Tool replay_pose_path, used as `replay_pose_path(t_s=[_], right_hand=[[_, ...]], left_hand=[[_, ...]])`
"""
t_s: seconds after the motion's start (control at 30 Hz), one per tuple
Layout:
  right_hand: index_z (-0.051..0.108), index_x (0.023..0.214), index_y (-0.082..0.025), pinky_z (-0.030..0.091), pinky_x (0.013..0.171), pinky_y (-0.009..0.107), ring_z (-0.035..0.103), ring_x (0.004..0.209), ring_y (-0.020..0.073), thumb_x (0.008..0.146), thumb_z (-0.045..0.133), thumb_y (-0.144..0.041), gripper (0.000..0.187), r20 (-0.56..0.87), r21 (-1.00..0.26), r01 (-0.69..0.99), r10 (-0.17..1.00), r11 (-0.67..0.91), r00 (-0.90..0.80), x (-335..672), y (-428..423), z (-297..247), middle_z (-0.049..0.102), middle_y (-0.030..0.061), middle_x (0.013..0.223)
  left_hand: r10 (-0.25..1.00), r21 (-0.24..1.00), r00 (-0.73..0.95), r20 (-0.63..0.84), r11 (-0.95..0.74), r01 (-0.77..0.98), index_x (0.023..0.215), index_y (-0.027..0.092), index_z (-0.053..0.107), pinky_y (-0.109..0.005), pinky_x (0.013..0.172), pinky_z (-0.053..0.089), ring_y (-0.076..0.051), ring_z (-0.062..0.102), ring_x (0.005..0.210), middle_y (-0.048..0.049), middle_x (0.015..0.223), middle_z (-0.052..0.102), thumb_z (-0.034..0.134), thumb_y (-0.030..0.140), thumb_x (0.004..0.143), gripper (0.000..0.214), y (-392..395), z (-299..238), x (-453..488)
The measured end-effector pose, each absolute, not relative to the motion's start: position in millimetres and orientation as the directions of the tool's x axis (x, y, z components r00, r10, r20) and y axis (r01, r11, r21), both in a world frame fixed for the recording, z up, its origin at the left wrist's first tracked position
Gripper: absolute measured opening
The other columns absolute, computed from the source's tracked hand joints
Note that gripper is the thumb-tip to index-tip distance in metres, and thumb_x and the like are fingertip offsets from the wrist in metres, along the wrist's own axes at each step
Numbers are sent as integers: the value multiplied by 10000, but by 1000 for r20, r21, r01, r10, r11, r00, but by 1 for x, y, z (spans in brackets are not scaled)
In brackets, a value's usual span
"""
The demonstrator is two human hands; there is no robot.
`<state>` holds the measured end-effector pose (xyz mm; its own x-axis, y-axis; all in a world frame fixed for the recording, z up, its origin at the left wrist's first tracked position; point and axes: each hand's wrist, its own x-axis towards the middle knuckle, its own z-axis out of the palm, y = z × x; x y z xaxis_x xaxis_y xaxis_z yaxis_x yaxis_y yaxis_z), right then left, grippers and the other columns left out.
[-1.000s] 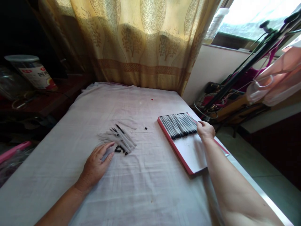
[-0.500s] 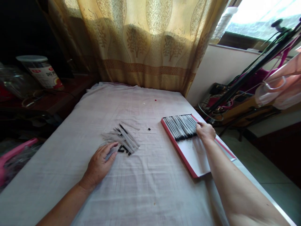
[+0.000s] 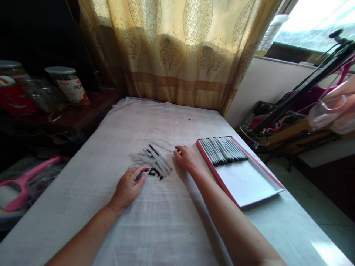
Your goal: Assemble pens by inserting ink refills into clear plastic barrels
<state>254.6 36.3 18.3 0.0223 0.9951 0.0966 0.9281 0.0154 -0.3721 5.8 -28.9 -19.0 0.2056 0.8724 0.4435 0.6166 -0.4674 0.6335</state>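
Over the cloth on the left, my left hand (image 3: 131, 186) rests with thumb and fingers curved apart, nothing visible between them. Just past its fingertips lie several short black caps (image 3: 152, 173). Beyond them is a loose pile of thin, translucent pen-like tubes (image 3: 159, 160), some with dark pointed ends. My right hand (image 3: 187, 159) hovers or rests between this pile and the box, fingers loosely bent and apart, holding nothing that I can see. To its right a shallow red-edged white box (image 3: 249, 188) holds a row of similar tubes (image 3: 224, 149), black ends toward me.
A white cloth (image 3: 161, 229) covers the surface. Small red (image 3: 189, 119) and white bits (image 3: 176, 122) lie near the back. At left stand a labelled jar (image 3: 70, 87) and a pink-handled item (image 3: 30, 177). A patterned curtain (image 3: 177, 48) hangs behind; a black pole (image 3: 302, 88) slants at right.
My right hand has left the row of tubes in the box and moved left toward the loose pile. My left hand stays beside the black caps. The view has turned slightly left.
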Motion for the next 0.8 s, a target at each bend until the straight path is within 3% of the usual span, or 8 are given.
replay_pose_path(t_s=[0.07, 0.17, 0.3, 0.37, 0.47, 0.57, 0.7, 0.8], right_hand=[[683, 1217, -207, 475, 837, 300, 660, 980, 218, 919, 559, -334, 347, 89, -371, 928, 995, -10, 46, 245, 39, 13, 710, 88, 1108], [739, 1085, -213, 476, 809, 312, 654, 974, 234, 907, 559, -337, 282, 87, -380, 924, 994, -29, 67, 241, 44, 10, 705, 99, 1081], [751, 1009, -198, 475, 812, 302, 654, 936, 210, 929, 507, -287, 271, 115, -429, 902, 987, -54, 113, 241, 40, 10, 712, 93, 1055], [737, 1022, -197, 478, 822, 277, 653, 915, 179, 942, 490, -274, 271, 135, -462, 886, 983, -47, 122, 239, 31, 10, 717, 73, 1034], [732, 950, -198, 486, 797, 242, 648, 830, 145, 921, 526, -259, 217, 235, -585, 804, 971, 106, 43, 233, 7, 13, 713, 44, 947], [728, 870, -200, 490, 734, 243, 634, 750, 143, 880, 577, -256, 162, 361, -681, 656, 929, 325, -86, 225, -17, 17, 690, 34, 860], [732, 875, -203, 483, 691, 234, 626, 730, 139, 882, 581, -271, 166, 374, -724, 564, 913, 398, -164, 221, -26, 20, 679, 33, 839], [735, 861, -199, 487, 719, 241, 637, 768, 149, 889, 565, -248, 179, 322, -749, 558, 933, 356, -162, 222, -17, 15, 687, 37, 828]], left_hand=[[875, 640, 214, 434, -466, 610, 1033, 232, 705, -328, 865, 567, -209, 705, 942, -49, 993, 755, 519, 372, 905, 266, -29, -18, 6], [874, 644, 234, 426, -475, 600, 1040, 225, 701, -341, 879, 560, -208, 703, 937, -53, 994, 755, 511, 359, 911, 266, -29, -18, 6], [867, 622, 254, 428, -487, 613, 1051, 228, 691, -347, 880, 561, -212, 700, 943, -53, 1002, 750, 496, 365, 927, 269, -31, -18, 6], [837, 570, 232, 496, -515, 640, 1120, 233, 666, -369, 928, 545, -222, 682, 1004, -63, 1064, 731, 490, 361, 942, 281, -32, -15, 6], [742, 434, 186, 644, -555, 710, 1269, 226, 586, -426, 1039, 471, -254, 589, 1196, -115, 1289, 624, 508, 324, 955, 338, -34, -8, 4], [692, 312, 216, 688, -552, 774, 1320, 218, 549, -469, 1069, 423, -296, 499, 1302, -145, 1390, 536, 524, 318, 958, 376, -34, -3, -1], [733, 245, 343, 588, -564, 788, 1142, 218, 651, -415, 886, 496, -259, 647, 996, -88, 1058, 700, 448, 340, 991, 282, -31, -7, -11], [784, 282, 372, 496, -551, 786, 997, 218, 688, -355, 774, 505, -221, 655, 832, -60, 902, 704, 402, 351, 999, 316, -30, -11, -14]])
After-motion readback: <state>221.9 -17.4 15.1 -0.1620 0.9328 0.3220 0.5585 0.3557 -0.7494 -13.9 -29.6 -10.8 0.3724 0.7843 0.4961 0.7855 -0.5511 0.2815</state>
